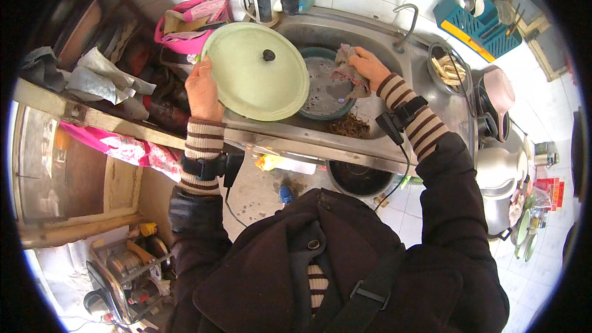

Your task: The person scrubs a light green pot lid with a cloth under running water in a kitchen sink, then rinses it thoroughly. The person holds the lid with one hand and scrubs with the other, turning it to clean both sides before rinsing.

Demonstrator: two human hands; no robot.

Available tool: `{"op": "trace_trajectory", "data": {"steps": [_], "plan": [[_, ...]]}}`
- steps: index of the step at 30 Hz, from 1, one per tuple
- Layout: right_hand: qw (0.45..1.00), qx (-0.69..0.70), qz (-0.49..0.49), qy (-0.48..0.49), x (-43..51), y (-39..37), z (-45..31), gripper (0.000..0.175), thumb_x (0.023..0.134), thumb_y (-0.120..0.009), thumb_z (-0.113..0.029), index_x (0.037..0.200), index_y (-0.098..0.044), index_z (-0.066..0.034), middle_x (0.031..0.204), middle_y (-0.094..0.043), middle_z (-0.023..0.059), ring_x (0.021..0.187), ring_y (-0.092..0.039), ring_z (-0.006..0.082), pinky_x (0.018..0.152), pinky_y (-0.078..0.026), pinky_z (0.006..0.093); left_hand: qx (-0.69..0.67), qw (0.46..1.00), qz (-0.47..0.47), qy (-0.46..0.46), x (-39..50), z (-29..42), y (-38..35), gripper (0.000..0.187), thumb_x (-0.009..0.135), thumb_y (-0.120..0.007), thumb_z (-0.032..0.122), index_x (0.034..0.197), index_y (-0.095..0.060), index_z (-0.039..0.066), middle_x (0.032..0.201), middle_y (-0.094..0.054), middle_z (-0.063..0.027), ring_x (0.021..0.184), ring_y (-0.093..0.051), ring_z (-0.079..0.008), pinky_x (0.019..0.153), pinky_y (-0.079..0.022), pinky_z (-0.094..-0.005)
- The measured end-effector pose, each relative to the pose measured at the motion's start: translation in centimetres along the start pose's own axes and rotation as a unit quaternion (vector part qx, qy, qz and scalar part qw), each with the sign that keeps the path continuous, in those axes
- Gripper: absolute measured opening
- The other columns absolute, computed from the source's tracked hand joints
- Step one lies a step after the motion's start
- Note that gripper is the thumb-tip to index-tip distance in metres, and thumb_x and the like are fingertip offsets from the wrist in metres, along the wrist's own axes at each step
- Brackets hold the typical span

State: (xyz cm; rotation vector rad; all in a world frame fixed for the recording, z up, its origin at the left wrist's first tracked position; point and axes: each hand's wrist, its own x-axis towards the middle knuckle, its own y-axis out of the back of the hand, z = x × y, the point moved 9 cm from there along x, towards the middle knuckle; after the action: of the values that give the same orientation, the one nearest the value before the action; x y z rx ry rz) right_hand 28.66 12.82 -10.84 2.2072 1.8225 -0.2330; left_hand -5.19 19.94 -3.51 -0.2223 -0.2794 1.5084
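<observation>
My left hand [203, 91] grips the rim of a round, pale green pot lid [249, 78] with a small black knob. The lid is held up over the left part of a stainless steel sink [393, 58], hiding some of it. Over the basin, my right hand [368, 68] clutches a wet, greyish-pink rag [346, 71]. Below the rag stands a dark green basin [319, 113] of cloudy, sudsy water, partly covered by the lid. A tangled brown clump of fibres [350, 126] lies on the sink floor beside the basin.
A thin curved faucet [409, 23] rises behind the sink. To the right are a metal bowl of pale strips [447, 69] and a pink pan [499, 88]. A pink basket of cloths [196, 14] stands at the back left. A black bucket [358, 178] is under the counter edge.
</observation>
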Motion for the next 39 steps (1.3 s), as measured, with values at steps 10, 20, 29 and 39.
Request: {"op": "trace_trajectory", "data": {"steps": [10, 20, 29, 39], "plan": [[0.994, -0.047, 0.091, 0.025, -0.8, 5.8, 0.5, 0.037, 0.076, -0.050, -0.012, 0.108, -0.046, 0.0041, 0.092, -0.054, 0.0092, 0.076, -0.049, 0.0159, 0.066, -0.043, 0.0279, 0.102, 0.990, -0.086, -0.047, -0.4, -2.4, -5.7, 0.026, 0.086, -0.045, 0.015, 0.102, -0.051, -0.005, 0.083, -0.054, -0.0028, 0.073, -0.046, -0.0094, 0.066, -0.040, -0.0231], [0.976, -0.207, -0.046, 0.056, 3.0, -1.5, 2.7, 0.033, 0.076, -0.050, -0.016, 0.104, -0.051, 0.0012, 0.091, -0.058, 0.0180, 0.084, -0.055, 0.0266, 0.074, -0.043, 0.0345, 0.124, 0.990, -0.024, -0.054, 1.1, -1.4, -1.1, 0.028, 0.084, -0.046, 0.011, 0.106, -0.051, -0.006, 0.082, -0.054, -0.0018, 0.072, -0.044, -0.0075, 0.065, -0.039, -0.0220], [0.814, -0.561, -0.150, 0.006, 5.7, -6.6, 5.0, 0.056, 0.074, -0.061, -0.021, 0.122, -0.037, -0.0040, 0.112, -0.048, 0.0202, 0.096, -0.051, 0.0352, 0.079, -0.044, 0.0389, 0.074, 0.996, -0.032, -0.028, 0.9, -0.7, 0.3, 0.025, 0.085, -0.047, 0.012, 0.105, -0.052, -0.003, 0.091, -0.058, -0.0040, 0.080, -0.053, -0.0105, 0.071, -0.042, -0.0236], [0.728, -0.660, -0.176, 0.060, 5.6, -10.1, 10.2, 0.061, 0.069, -0.056, -0.003, 0.124, -0.038, -0.0228, 0.125, -0.030, 0.0225, 0.095, -0.052, 0.0395, 0.082, -0.044, 0.0408, 0.030, 0.999, -0.033, -0.010, 0.8, -0.3, -0.1, 0.027, 0.085, -0.047, 0.013, 0.106, -0.052, -0.005, 0.094, -0.058, -0.0056, 0.081, -0.054, -0.0111, 0.073, -0.043, -0.0228]]}}
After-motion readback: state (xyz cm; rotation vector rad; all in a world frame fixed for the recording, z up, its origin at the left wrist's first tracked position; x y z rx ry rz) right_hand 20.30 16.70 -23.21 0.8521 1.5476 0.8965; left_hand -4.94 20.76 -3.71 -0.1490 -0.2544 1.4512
